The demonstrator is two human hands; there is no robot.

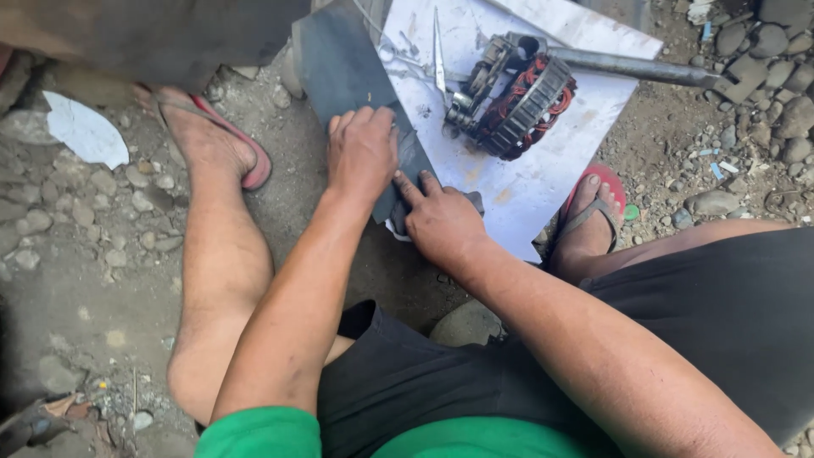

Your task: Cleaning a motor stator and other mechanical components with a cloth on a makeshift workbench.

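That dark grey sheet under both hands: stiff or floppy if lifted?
Probably floppy: the dark sheet is thin and lies flat under the left hand and right hand. Likely light. Its matte surface looks unlikely to slip.

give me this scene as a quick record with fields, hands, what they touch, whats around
left hand: left hand pressed flat on dark sheet
right hand: right hand, forefinger on the sheet's lower edge
nearby part: stator with copper windings on white board
tools: scissors and metal rod on the board
ground: gravel and dirt
feet: red sandals
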